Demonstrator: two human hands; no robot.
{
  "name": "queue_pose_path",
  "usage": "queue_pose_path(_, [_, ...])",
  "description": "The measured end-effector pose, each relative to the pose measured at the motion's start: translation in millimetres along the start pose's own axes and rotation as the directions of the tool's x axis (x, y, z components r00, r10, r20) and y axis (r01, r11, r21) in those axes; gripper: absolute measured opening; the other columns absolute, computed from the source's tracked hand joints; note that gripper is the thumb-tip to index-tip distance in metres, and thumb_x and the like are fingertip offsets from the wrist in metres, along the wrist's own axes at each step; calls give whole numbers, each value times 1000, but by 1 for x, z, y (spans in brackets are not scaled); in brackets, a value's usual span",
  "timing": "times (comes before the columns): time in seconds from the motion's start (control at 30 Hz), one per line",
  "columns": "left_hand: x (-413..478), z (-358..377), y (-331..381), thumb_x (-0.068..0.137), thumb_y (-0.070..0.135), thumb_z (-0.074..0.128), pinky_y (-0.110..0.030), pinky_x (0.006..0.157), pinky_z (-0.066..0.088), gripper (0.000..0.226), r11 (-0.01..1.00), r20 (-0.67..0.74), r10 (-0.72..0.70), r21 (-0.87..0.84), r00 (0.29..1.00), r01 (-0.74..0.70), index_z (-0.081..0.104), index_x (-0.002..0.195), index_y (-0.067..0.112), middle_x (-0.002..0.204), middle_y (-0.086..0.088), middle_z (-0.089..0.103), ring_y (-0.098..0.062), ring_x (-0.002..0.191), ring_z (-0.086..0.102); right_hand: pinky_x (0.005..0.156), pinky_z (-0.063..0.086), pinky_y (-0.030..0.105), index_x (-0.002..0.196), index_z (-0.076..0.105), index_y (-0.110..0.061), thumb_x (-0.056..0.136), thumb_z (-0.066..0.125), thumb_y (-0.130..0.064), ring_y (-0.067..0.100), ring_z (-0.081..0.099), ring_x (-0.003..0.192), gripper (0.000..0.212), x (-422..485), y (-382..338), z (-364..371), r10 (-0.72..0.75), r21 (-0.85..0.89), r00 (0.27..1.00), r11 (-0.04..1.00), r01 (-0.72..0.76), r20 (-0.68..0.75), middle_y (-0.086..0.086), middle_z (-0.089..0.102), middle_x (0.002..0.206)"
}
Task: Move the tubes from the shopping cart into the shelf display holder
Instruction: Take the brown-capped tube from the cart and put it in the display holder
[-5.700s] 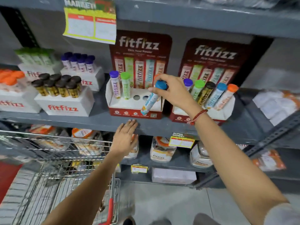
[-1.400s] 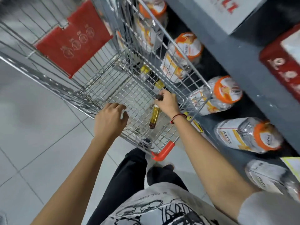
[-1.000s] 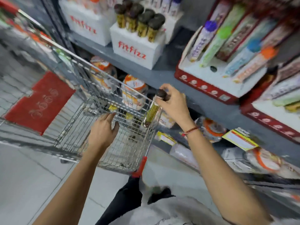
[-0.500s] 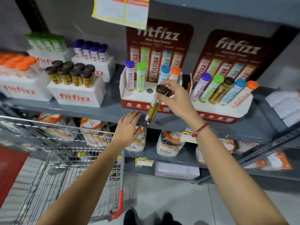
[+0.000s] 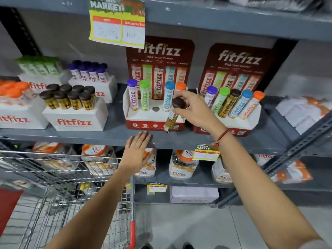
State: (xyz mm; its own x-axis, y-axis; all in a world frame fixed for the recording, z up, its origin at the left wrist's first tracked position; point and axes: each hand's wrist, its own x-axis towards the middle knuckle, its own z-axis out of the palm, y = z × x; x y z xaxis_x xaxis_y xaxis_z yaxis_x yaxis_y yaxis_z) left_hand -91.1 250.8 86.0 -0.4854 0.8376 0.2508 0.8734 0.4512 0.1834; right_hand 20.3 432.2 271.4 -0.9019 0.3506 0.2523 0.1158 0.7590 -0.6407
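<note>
My right hand point(image 5: 193, 108) grips a gold tube with a dark brown cap point(image 5: 171, 119) by its top, hanging it tilted in front of the red and white display holder point(image 5: 142, 123). That holder carries a purple-capped tube point(image 5: 132, 95), a green one point(image 5: 145, 96), a blue one point(image 5: 168, 97) and an orange one point(image 5: 180, 86); its middle hole point(image 5: 155, 108) is open. My left hand point(image 5: 137, 151) lies flat against the shelf's front edge point(image 5: 89, 139), fingers spread. The shopping cart point(image 5: 59, 191) stands at lower left.
A second, full display holder point(image 5: 251, 121) stands to the right. White boxes with brown-capped tubes point(image 5: 75, 117), purple, green and orange ones sit to the left. Jars point(image 5: 181, 166) line the lower shelf. A price sign point(image 5: 116, 22) hangs from the shelf above.
My right hand took the gold tube out of the cart and raised it to the display holder. My left hand went from the cart's rim to the shelf edge.
</note>
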Motion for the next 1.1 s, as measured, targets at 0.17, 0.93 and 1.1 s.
queue_pose_path(0.17, [1,0,0,92,32,52,-48,113,11,61,1000,0,-3,10,1000,2,27,143,11,151,-11,29,-26,140,22,84,42,29,109,58,-19,82,56,-7,22,54,101,30,9,0,-7,-17,-103,999,994,20,33,9,59,117])
queue_pose_path(0.93, [2,11,-4,90,31,55,-45,112,10,59,1000,-65,-10,11,998,11,32,141,13,148,-10,35,-28,138,27,79,38,26,116,53,-17,83,63,-7,14,50,93,35,41,-1,-16,-22,-201,976,977,67,217,8,55,121])
queue_pose_path(1.1, [1,11,-4,91,31,53,-44,112,7,59,1000,-66,-13,13,998,14,30,142,13,149,-9,34,-27,138,26,86,46,30,112,59,-18,80,62,3,15,52,98,38,48,-5,-19,-24,-179,964,981,73,264,7,56,123])
